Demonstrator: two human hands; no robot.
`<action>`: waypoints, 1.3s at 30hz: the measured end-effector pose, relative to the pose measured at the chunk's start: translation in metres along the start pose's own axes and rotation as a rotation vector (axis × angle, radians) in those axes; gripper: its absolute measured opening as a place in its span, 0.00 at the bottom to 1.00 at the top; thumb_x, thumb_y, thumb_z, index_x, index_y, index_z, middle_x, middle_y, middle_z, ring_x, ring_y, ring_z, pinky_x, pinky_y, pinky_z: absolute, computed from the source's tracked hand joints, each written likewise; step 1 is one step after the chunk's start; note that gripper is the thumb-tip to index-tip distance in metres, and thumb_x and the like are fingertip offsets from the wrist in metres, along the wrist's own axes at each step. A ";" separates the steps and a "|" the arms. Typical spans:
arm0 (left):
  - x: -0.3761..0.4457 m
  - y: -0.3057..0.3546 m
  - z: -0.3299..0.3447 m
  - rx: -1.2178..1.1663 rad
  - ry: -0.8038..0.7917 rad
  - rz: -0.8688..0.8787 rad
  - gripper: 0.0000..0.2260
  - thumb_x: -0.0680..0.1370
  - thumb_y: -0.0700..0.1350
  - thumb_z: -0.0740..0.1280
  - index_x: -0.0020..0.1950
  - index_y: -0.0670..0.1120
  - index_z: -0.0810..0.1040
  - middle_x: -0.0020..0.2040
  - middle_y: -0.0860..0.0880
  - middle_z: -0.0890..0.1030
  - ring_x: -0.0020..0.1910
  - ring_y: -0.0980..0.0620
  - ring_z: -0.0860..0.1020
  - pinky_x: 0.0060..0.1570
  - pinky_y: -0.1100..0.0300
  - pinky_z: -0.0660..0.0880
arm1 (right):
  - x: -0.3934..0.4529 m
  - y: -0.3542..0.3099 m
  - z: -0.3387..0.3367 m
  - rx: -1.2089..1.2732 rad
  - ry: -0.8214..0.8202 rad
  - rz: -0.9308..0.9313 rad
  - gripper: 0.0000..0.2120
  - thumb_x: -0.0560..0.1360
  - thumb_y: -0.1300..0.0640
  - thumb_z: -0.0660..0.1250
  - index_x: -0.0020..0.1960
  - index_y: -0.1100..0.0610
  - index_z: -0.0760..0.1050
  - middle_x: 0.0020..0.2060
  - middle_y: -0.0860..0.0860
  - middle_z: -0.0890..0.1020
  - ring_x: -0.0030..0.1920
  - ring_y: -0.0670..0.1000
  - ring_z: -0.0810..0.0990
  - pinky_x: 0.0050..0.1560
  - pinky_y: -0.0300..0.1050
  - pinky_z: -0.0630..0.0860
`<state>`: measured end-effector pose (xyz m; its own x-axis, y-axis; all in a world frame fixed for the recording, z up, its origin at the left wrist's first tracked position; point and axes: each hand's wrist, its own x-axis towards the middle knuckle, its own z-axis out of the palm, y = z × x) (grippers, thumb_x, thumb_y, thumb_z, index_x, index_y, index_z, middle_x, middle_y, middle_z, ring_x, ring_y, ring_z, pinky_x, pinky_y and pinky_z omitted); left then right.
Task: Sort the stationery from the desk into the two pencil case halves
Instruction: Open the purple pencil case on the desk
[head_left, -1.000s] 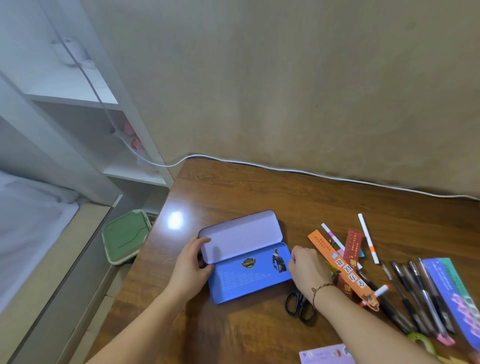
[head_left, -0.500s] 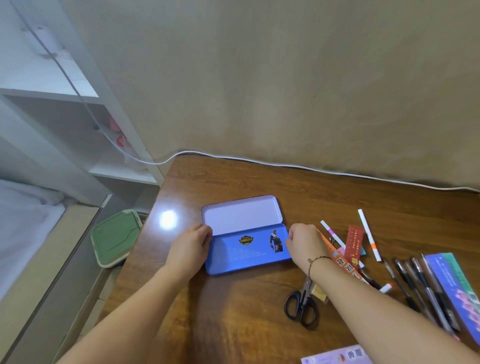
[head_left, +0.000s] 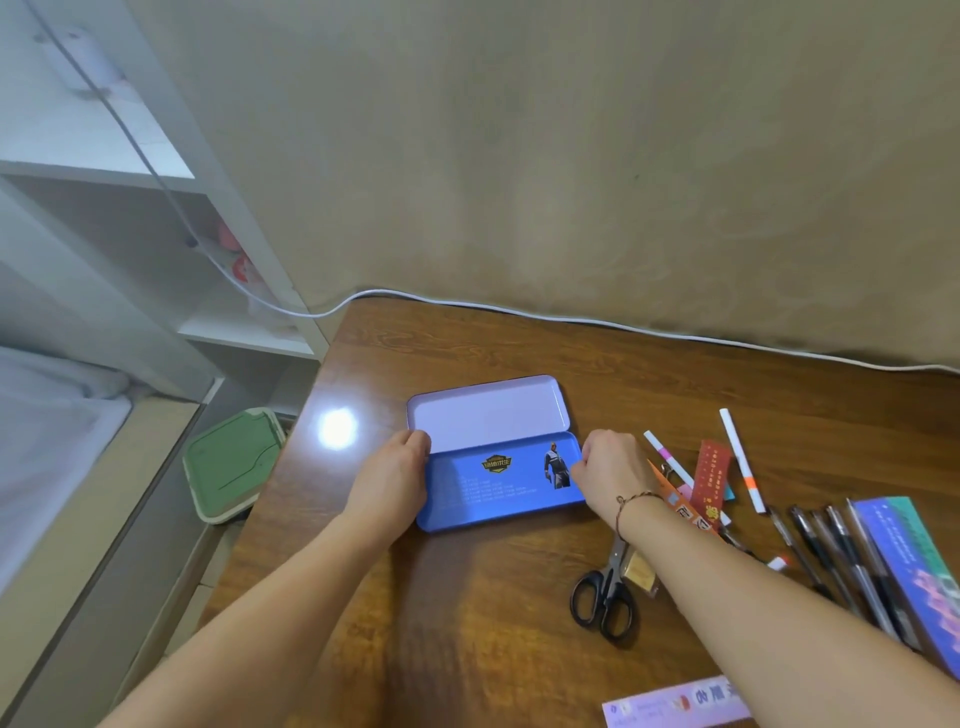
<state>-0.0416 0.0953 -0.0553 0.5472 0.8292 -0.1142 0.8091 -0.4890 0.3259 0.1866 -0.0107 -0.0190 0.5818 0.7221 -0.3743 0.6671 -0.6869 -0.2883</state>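
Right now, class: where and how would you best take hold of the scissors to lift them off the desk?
Grip the scissors by the black handle loops, coming from above on the near side. They lie flat with the loops toward the person and clear of clutter, while the blades run under the right hand's wrist.

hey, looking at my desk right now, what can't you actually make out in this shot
All in the head view:
- Scissors: blade tips hidden under the right forearm.
- Pens: lower ends covered by the same forearm.
- Right hand: fingertips hidden behind the knuckles at the pencil case edge, grip unclear.
- Purple card: cut off by the bottom edge.
- Blue booklet: cut off by the right edge.
- Pencil case print: too small to read.
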 end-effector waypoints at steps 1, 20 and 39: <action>0.003 0.002 -0.001 0.023 -0.019 -0.008 0.02 0.78 0.36 0.61 0.47 0.42 0.70 0.45 0.44 0.75 0.37 0.43 0.73 0.36 0.48 0.72 | 0.002 0.000 -0.001 0.002 -0.001 -0.001 0.05 0.75 0.58 0.65 0.40 0.56 0.72 0.36 0.52 0.76 0.33 0.49 0.75 0.27 0.41 0.67; -0.054 -0.042 -0.048 -0.140 0.162 0.382 0.08 0.76 0.48 0.59 0.48 0.47 0.75 0.45 0.52 0.77 0.34 0.53 0.75 0.32 0.60 0.71 | -0.092 0.011 0.006 0.273 0.213 -0.291 0.03 0.77 0.56 0.62 0.46 0.51 0.68 0.35 0.48 0.75 0.34 0.46 0.75 0.31 0.46 0.76; -0.051 -0.038 -0.021 0.164 -0.201 0.505 0.49 0.61 0.68 0.70 0.78 0.54 0.56 0.74 0.54 0.65 0.71 0.52 0.61 0.70 0.61 0.51 | -0.158 0.028 0.077 0.299 -0.291 0.030 0.08 0.74 0.55 0.63 0.36 0.50 0.69 0.37 0.50 0.77 0.33 0.46 0.75 0.36 0.39 0.74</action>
<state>-0.1048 0.0769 -0.0417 0.8919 0.4216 -0.1637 0.4505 -0.8603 0.2386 0.0775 -0.1504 -0.0355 0.4143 0.6773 -0.6079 0.4624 -0.7320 -0.5005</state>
